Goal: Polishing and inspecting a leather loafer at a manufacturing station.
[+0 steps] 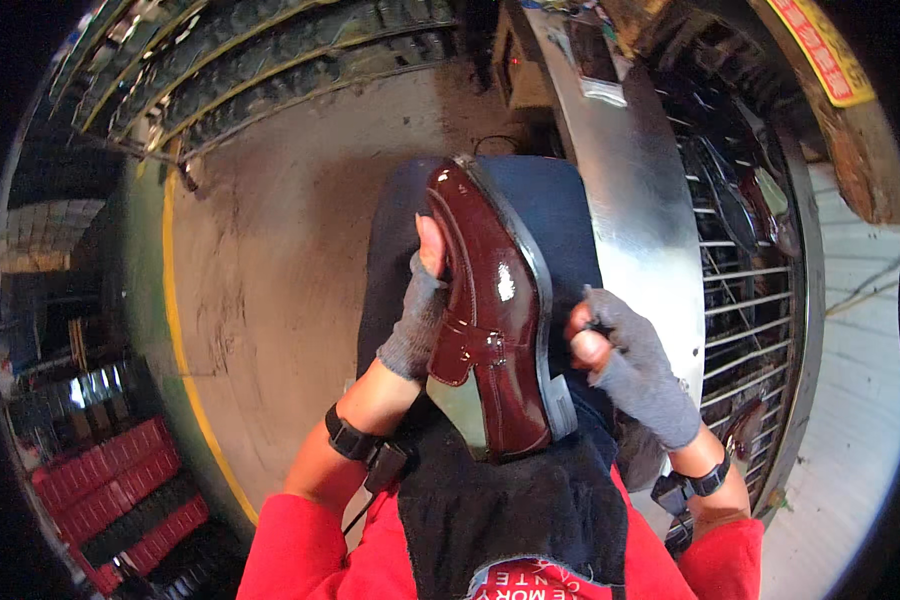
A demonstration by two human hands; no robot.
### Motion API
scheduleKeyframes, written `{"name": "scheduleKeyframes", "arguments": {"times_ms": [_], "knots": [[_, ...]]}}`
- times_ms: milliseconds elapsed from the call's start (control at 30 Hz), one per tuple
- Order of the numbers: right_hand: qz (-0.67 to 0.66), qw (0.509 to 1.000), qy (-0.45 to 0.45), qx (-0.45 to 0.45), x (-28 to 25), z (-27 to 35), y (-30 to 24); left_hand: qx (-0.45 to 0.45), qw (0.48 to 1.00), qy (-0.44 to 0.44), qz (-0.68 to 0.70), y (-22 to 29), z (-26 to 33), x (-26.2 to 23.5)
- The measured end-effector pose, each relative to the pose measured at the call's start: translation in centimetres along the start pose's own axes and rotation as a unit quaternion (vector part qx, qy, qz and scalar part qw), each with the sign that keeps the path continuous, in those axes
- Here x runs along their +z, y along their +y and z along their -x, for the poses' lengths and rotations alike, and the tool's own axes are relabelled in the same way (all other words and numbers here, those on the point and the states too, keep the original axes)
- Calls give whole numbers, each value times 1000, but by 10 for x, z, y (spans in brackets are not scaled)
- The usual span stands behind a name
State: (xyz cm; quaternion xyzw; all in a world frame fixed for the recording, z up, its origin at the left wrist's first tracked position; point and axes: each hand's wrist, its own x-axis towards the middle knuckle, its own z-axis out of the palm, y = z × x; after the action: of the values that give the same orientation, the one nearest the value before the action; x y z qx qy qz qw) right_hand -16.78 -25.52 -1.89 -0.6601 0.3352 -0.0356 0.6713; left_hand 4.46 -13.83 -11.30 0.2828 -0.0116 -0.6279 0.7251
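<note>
A glossy dark-red leather loafer (480,300) rests on its side over my dark-clad lap (385,270). Its toe points away from me, the sole edge and heel face right, and a pale green surface shows at its opening. My left hand (420,300), in a grey fingerless glove, grips the shoe from the left; the thumb lies along the upper and the other fingers are hidden behind it. Just right of the sole, apart from the shoe, my right hand (625,350) is closed in a pinch. A small dark bit shows between its thumb and finger, too small to name.
At my right stands a metal bench (640,200), with a barred rack (745,320) holding more shoes beyond it. Long shelves (300,60) of dark items run along the far left. Red rows of items (110,480) sit low at left, past a yellow floor line (175,320).
</note>
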Motion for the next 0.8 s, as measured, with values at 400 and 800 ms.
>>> {"name": "scheduleKeyframes", "arguments": {"times_ms": [400,800], "knots": [[181,935,-40,-301,1,-41,-5,51,991,6,-120,3,13,20],[111,973,-166,-112,15,-10,15,46,996,14,-78,19,38,13]]}}
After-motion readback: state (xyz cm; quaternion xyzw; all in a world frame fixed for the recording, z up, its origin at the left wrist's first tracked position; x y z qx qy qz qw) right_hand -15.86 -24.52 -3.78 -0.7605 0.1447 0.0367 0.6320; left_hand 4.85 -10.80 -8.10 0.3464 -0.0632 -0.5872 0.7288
